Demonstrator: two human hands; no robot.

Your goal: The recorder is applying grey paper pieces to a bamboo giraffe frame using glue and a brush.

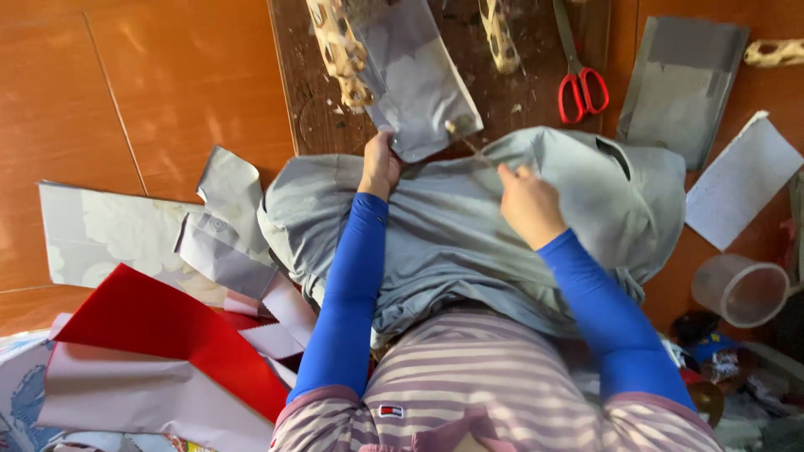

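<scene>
Across our lap lies the grey cloth; our left hand pins its far edge, our right hand pinches a thin tool. We judge a slip could snag the cloth.

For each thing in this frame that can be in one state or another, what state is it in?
Grey sheet: held at its lower edge by the left hand, tilted over the board.
Grey cloth: bunched on the lap, pinched by the right hand.
Scissors: lying on the board, blades shut, untouched.
Plastic cup: on its side, empty as far as can be seen.
Red paper: lying on the floor, partly folded.
</scene>
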